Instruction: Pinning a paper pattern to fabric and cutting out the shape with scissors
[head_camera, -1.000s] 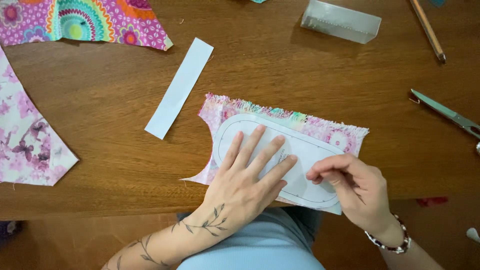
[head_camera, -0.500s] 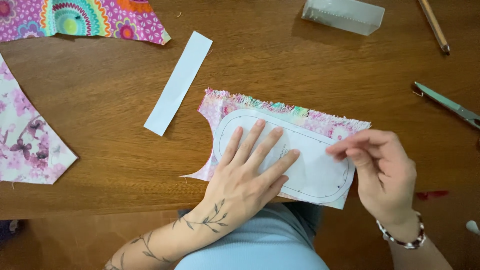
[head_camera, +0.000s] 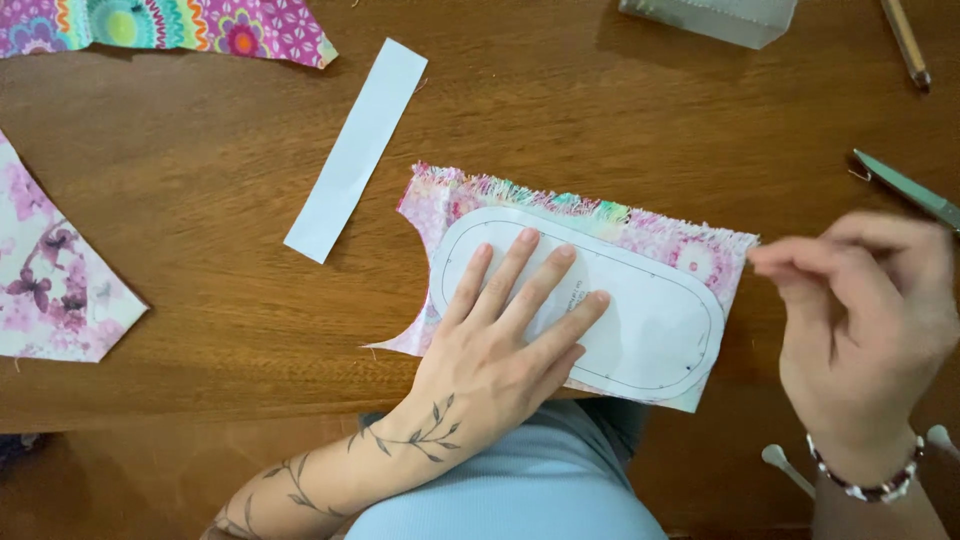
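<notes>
I see the left hand (head_camera: 497, 345) spread flat, pressing the white oval paper pattern (head_camera: 640, 320) onto the pink floral fabric scrap (head_camera: 650, 232) on the wooden tabletop (head_camera: 220, 300). Right hand (head_camera: 865, 315) off the fabric, just right of it, blurred, fingertips pinched together; can't tell on what.

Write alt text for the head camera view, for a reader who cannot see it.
A person's left hand presses flat on a white oval paper pattern lying on a pink floral fabric piece on a wooden table. The right hand, blurred, is raised off the fabric's right edge, fingers pinched. A white paper strip and more floral fabric scraps lie to the left.
</notes>
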